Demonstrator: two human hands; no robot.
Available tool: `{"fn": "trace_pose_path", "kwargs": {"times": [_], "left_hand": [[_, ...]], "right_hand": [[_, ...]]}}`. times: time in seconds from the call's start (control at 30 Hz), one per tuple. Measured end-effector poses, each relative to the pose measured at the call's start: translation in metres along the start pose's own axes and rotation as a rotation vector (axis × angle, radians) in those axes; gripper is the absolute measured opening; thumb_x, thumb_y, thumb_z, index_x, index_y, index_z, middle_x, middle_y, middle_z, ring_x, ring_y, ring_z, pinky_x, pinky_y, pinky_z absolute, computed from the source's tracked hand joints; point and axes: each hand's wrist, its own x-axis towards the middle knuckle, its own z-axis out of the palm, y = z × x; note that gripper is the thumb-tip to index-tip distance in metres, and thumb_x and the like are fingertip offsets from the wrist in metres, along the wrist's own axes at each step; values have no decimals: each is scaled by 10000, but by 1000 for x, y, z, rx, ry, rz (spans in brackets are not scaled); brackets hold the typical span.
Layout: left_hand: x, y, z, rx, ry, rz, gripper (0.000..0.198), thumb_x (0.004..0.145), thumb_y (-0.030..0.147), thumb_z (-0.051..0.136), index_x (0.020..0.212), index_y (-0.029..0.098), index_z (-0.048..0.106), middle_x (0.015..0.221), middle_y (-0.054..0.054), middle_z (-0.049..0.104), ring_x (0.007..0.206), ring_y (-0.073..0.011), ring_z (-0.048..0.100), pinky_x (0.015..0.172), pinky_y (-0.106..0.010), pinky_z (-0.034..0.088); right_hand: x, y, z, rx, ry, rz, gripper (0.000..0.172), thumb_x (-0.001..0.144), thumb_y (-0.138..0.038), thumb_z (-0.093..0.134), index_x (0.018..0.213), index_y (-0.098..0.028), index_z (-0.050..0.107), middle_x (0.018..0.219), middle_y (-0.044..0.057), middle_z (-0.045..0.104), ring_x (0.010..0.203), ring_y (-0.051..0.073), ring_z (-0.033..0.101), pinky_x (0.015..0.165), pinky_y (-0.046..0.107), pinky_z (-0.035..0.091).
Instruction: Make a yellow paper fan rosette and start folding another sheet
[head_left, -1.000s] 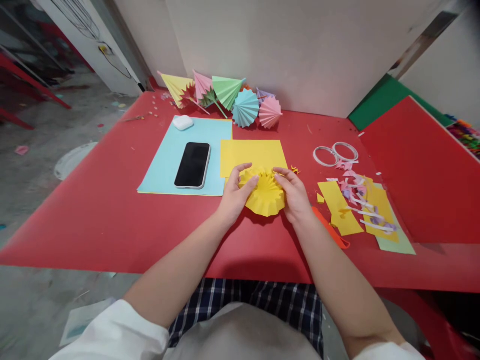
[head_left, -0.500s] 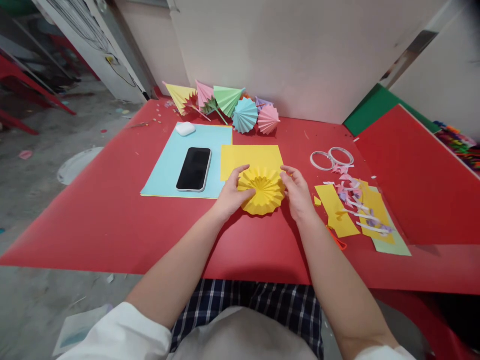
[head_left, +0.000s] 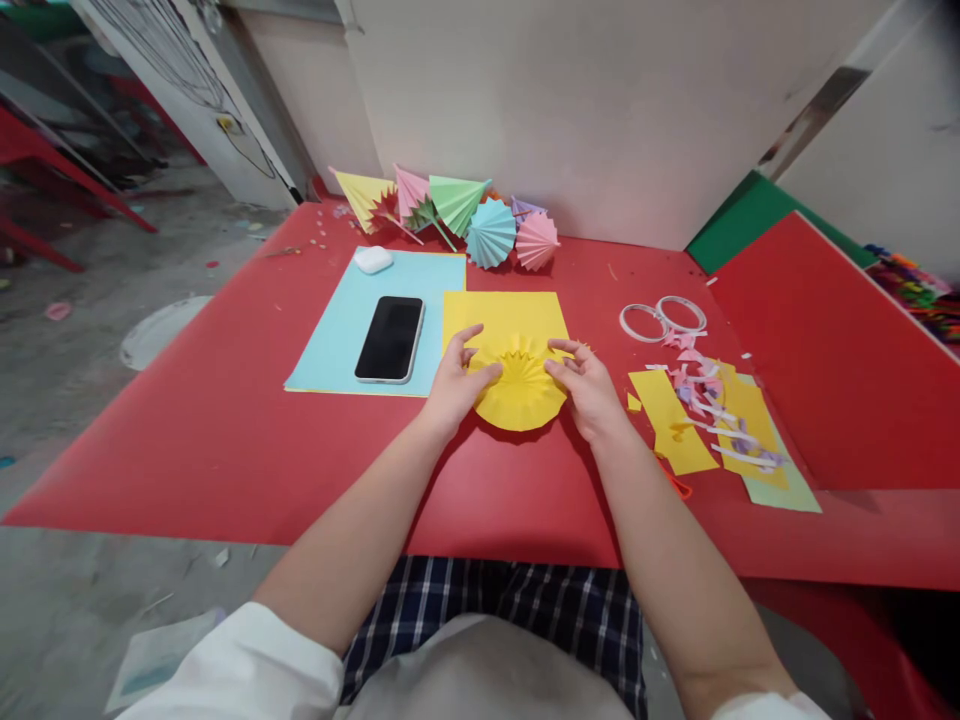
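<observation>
A round, pleated yellow paper disc [head_left: 521,400] is held between my hands, low over the red table. My left hand [head_left: 455,385] grips its left edge, thumb on top and fingers around the rim. On the right edge, my right hand [head_left: 586,388] pinches the disc between thumb and fingers. The pleats gather in a ring at the disc's upper middle, and its lower part looks flatter. Just behind it lies a flat yellow sheet [head_left: 502,312], partly covered by the disc and my fingers.
A black-screened phone [head_left: 390,339] and a white case [head_left: 373,260] rest on light blue paper [head_left: 322,350] at left. Small paper umbrellas [head_left: 491,233] stand along the wall. Tape rings [head_left: 681,314], yellow strips [head_left: 675,425] and paper scraps lie right, beside a leaning red board [head_left: 847,370].
Both hands have shifted slightly left with the disc, and the right thumb now lies on its top. The disc's lower half looks smoother and more spread than before.
</observation>
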Motion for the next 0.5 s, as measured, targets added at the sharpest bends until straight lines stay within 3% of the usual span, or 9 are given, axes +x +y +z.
{"fn": "trace_pose_path", "kwargs": {"times": [0.23, 0.4, 0.5], "left_hand": [[0, 2, 1, -288, -60, -173, 538, 708, 331, 635, 1197, 252, 424, 909, -43, 564, 783, -151, 577, 694, -308, 479], [2, 1, -1, -385, 3, -150, 478, 686, 227, 639, 1134, 216, 473, 816, -18, 575, 740, -131, 578, 696, -291, 483], [3, -2, -4, -380, 44, -91, 449, 699, 235, 622, 1127, 231, 486, 796, -2, 564, 726, -121, 575, 711, -289, 481]], "right_hand": [[3, 4, -1, -6, 165, -105, 350, 621, -313, 685, 950, -262, 578, 885, -1, 566, 833, 148, 532, 750, 317, 457], [-2, 1, 3, -63, 78, -87, 423, 648, -360, 669, 1034, -292, 508, 717, -46, 512, 673, 119, 518, 649, 287, 451], [-5, -3, 5, -50, 40, -61, 458, 690, -453, 622, 1099, -325, 461, 759, -41, 538, 677, 120, 532, 632, 279, 450]]}}
